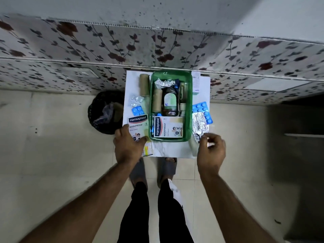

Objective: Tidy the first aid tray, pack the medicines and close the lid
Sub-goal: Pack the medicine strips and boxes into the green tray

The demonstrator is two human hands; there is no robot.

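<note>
A green first aid tray [189,109] stands on a small white table [168,149]. Inside lie a Hansaplast box [168,127], a brown bottle [169,101], a beige bandage roll [157,100] and a crumpled foil strip [164,83]. Left of the tray are a second Hansaplast box [138,124], a blue pill strip [137,109], a clear blister [135,99] and another bandage roll [144,85]. On the right lie blue pill strips [203,111] and a silver foil strip [199,125]. My left hand [128,144] rests on the left box. My right hand [211,149] hovers by the silver strip, fingers curled.
A black waste bin [105,111] stands on the floor left of the table. A wall with floral paper [87,50] runs right behind the table. A white packet [196,81] lies at the table's back right. My feet [152,171] are at the table's front edge.
</note>
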